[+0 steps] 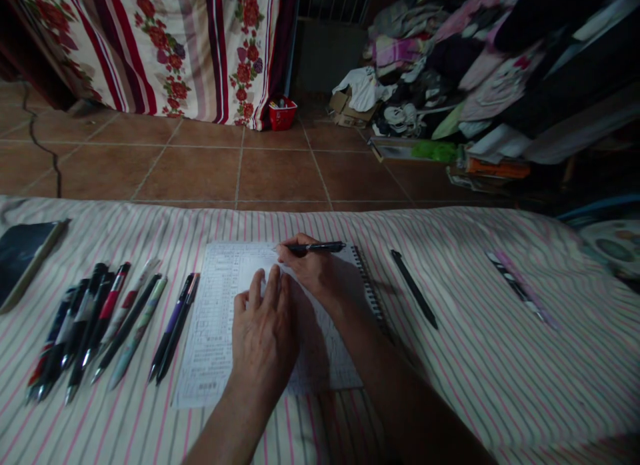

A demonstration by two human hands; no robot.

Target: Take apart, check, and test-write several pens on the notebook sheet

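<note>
My right hand (315, 268) is closed around a black pen (325, 247), its tip touching the upper part of a white sheet (210, 338). Printed lines and small boxes cover the sheet's left side. Lying flat on the paper, with fingers spread, is my left hand (265, 325). A spiral-bound notebook (367, 285) lies under or against the sheet, its coil along the right edge. Left of the paper are two dark pens (173, 328) side by side. My forearms hide part of the page.
Several pens (100, 318) lie in a row at the left, near a dark tablet-like object (25, 258). A black pen (414, 288) and a pink-and-black pair (523, 288) rest on the striped cloth (465, 265). Beyond stand a red basket (283, 115) and piled clothes (425, 58).
</note>
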